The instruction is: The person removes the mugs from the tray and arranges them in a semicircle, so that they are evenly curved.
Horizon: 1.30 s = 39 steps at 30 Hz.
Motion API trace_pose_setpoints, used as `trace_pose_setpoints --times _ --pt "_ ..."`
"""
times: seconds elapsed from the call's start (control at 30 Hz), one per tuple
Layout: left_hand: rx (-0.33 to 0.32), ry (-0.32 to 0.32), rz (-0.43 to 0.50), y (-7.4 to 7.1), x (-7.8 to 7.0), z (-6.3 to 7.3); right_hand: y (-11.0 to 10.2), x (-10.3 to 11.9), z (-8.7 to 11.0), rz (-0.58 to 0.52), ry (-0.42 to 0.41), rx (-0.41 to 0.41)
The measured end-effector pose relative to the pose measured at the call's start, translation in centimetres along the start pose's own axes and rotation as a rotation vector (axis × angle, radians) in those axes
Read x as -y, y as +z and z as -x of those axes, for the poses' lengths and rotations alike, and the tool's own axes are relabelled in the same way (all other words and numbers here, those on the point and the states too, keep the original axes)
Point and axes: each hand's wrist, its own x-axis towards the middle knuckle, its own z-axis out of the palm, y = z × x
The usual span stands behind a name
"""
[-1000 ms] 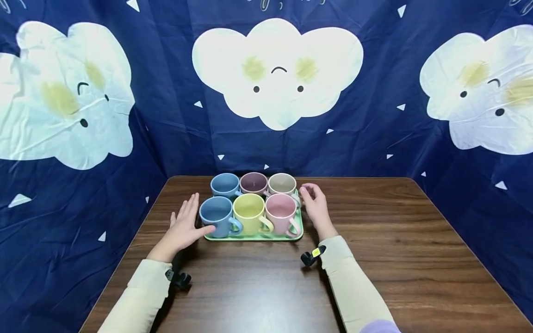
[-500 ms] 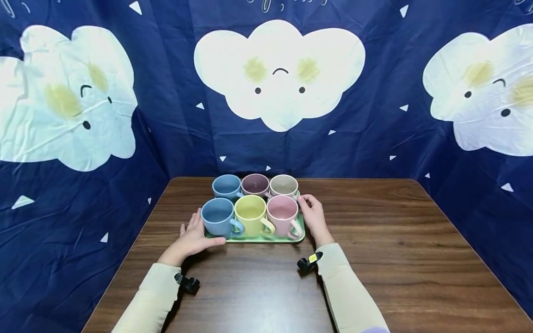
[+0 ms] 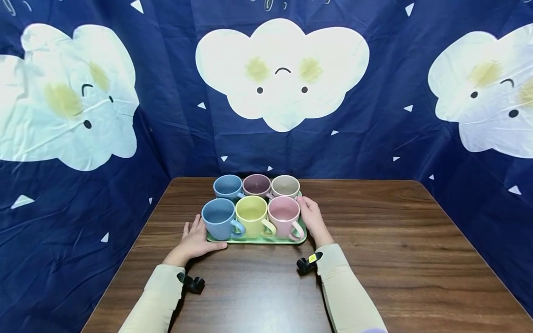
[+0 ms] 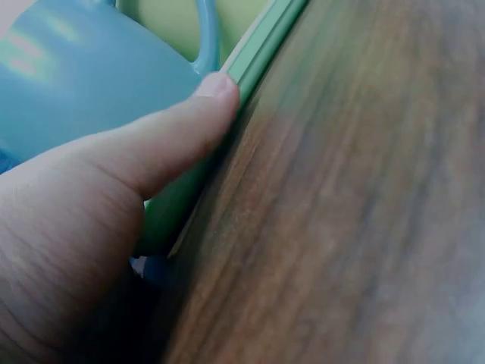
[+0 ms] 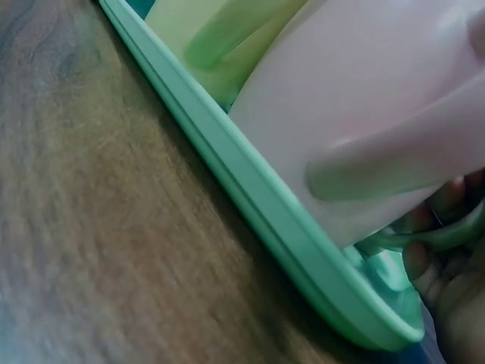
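Observation:
A light green tray [image 3: 266, 241] on the table carries two rows of mugs. In front stand a blue mug [image 3: 218, 227], a yellow mug [image 3: 251, 226] and a pink mug [image 3: 281, 227]. Behind them are a smaller blue mug [image 3: 227, 187], a purple mug [image 3: 256, 186] and a beige mug [image 3: 285, 187]. My left hand [image 3: 193, 243] lies at the tray's front left corner, its straight thumb [image 4: 178, 136] along the front rim. With curled fingers my right hand [image 3: 313, 219] grips the right rim, beside the pink mug; in the right wrist view other mug parts hide some of its fingers.
The brown wooden table [image 3: 399, 259] stretches in front of the tray and to its right. A dark blue curtain [image 3: 175, 138] with white clouds hangs behind the table and at both sides. Each wrist wears a small black camera [image 3: 193, 283].
My left hand has come down and rightward from beside the front blue mug to the tray's corner. My right hand has lowered and moved in, and its fingers have closed on the tray's right rim.

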Motion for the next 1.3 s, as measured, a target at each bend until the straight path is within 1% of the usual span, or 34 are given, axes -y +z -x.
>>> trace_pose_setpoints --times 0.17,0.23,0.33,0.5,0.7,0.87,0.93,1.0,1.1,1.3 --pt "-0.013 0.005 -0.006 0.2 0.0 -0.1 -0.2 0.0 -0.2 -0.055 0.016 -0.010" --pt "-0.015 0.003 -0.005 0.2 0.0 0.0 -0.3 0.0 -0.3 -0.048 0.004 -0.012" --pt "-0.024 0.003 -0.001 0.2 0.1 0.1 -0.4 -0.1 -0.4 0.017 -0.044 -0.031" --pt "-0.022 -0.006 -0.011 0.3 0.2 0.1 -0.9 -0.2 -0.5 0.185 -0.121 -0.082" --pt "-0.027 -0.001 -0.015 0.3 0.1 0.1 -1.4 -0.3 -0.4 0.298 -0.178 -0.062" --pt "-0.032 0.007 -0.001 0.3 0.0 0.4 -1.7 -0.7 -0.4 0.442 -0.226 -0.077" --pt "-0.039 0.011 0.005 0.4 0.1 0.5 -1.8 -1.0 -0.4 0.465 -0.240 -0.078" --pt "-0.048 0.017 0.014 0.5 0.2 0.6 -1.8 -1.2 -0.4 0.454 -0.243 -0.076" --pt "-0.061 0.028 0.020 0.5 0.2 0.8 -1.8 -1.5 -0.6 0.390 -0.237 -0.070" --pt "-0.066 0.034 0.021 0.4 -0.1 0.6 -1.8 -1.2 -0.9 0.183 -0.190 -0.048"
